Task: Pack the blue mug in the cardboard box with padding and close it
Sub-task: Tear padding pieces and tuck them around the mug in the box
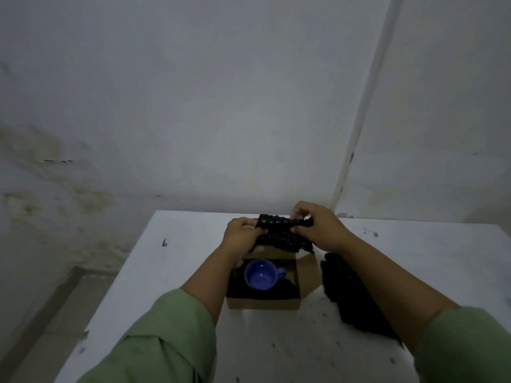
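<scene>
We see a white, speckled counter (193,272) set against a stained grey wall (166,106). Our left hand (240,237) and right hand (318,225) both pinch black padding (279,230) with closed fingers above the open cardboard box (262,304). The blue mug (261,273) sits upright inside on dark padding. More black padding (348,294) lies just right of the box.
</scene>
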